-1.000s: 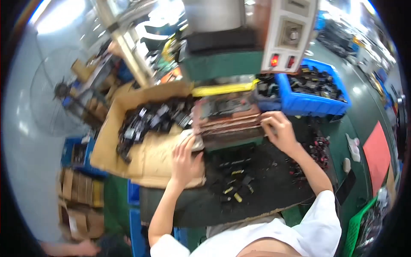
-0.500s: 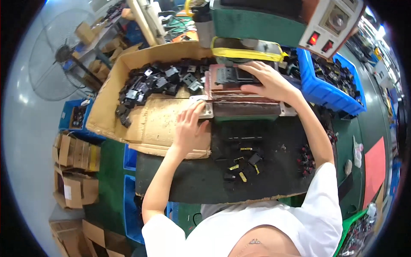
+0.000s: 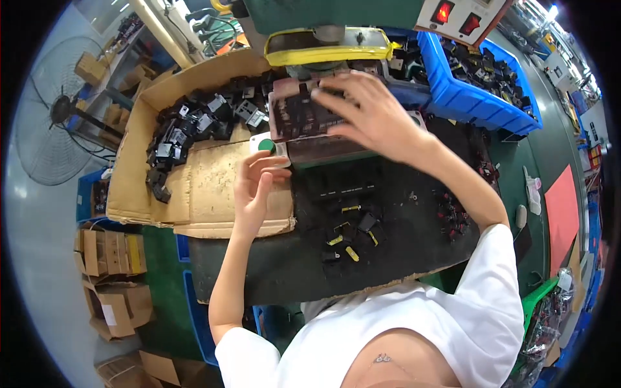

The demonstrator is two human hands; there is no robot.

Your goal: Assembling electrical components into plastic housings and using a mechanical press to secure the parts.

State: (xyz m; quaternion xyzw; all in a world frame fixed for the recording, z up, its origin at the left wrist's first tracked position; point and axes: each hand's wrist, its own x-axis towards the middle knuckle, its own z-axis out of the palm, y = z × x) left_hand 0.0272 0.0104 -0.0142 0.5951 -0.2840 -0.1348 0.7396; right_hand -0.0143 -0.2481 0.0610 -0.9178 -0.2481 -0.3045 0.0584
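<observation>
My left hand (image 3: 252,194) is beside a round green button (image 3: 266,147) on a pale metal plate, its fingers loosely bent and holding nothing. The button shows just beyond my fingertips. My right hand (image 3: 375,119) reaches with outstretched fingers over a dark fixture block (image 3: 301,116) on the machine. Its fingertips are over the block's top; whether they touch it I cannot tell. Above the fixture is a machine head with a yellow-edged clear guard (image 3: 330,57).
A cardboard box (image 3: 213,187) with many black plastic parts lies on the left. Small black and yellow pieces (image 3: 350,253) are scattered on the dark tabletop (image 3: 272,271). At the right stands a blue bin (image 3: 446,90) of parts, near a control box (image 3: 460,19) with red switches.
The view has shifted, so the scene sits further left. My left hand has drawn back from the plate, baring the green button. My right hand has come further across the fixture.
</observation>
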